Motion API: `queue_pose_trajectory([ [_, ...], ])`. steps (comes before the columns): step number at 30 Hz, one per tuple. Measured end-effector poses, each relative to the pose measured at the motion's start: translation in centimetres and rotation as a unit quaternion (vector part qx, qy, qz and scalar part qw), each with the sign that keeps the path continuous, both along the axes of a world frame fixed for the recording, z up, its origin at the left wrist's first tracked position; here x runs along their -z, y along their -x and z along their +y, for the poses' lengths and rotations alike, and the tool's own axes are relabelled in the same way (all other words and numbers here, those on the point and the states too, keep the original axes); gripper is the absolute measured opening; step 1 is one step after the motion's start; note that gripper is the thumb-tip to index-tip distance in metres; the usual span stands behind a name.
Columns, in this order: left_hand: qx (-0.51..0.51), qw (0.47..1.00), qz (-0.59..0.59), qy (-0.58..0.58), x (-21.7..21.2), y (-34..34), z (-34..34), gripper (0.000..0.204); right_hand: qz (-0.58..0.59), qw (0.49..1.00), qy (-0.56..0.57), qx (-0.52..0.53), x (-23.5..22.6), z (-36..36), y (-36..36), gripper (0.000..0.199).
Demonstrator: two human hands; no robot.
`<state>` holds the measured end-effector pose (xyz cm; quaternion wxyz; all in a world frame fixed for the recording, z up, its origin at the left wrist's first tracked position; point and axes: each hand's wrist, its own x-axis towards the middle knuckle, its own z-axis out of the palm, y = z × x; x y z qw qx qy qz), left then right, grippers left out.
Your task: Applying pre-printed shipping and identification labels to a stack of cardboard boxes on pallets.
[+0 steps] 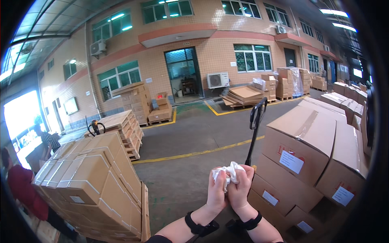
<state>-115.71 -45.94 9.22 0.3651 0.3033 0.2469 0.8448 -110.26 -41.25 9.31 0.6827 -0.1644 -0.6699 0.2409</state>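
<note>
My left hand point(216, 192) and my right hand point(240, 189) are close together in front of me, both closed around a crumpled white tissue point(232, 169). The tissue bulges out above my fingers and between the thumbs; whether it is paper or thin cloth is hard to tell. Each wrist wears a black strap. Just beyond my right hand rises the black handle point(255, 125) of a pallet jack. Beside it, at the right, cardboard boxes point(300, 129) with white labels are stacked.
Strapped cartons point(87, 174) stand on a pallet at the left, before a stack of wooden pallets point(129, 137). A person in a dark red top point(20, 186) is at the far left. A yellow line point(194, 153) crosses the grey floor. Flattened cardboard point(245, 94) lies by the far wall.
</note>
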Motion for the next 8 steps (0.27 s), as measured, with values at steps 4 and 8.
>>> queue_pose_trajectory([
  [4, 0.209, 0.963, -0.161, 0.061, 1.2, 2.3, -1.0, 0.029, -0.105, 0.981, -0.155, 0.055, 0.4, 0.1, -0.4, 0.014],
  [8, 0.287, 0.937, -0.192, 0.054, 7.7, 3.9, -1.8, 0.042, -0.235, 0.916, -0.322, 0.043, 2.1, -1.4, -1.5, 0.016],
])
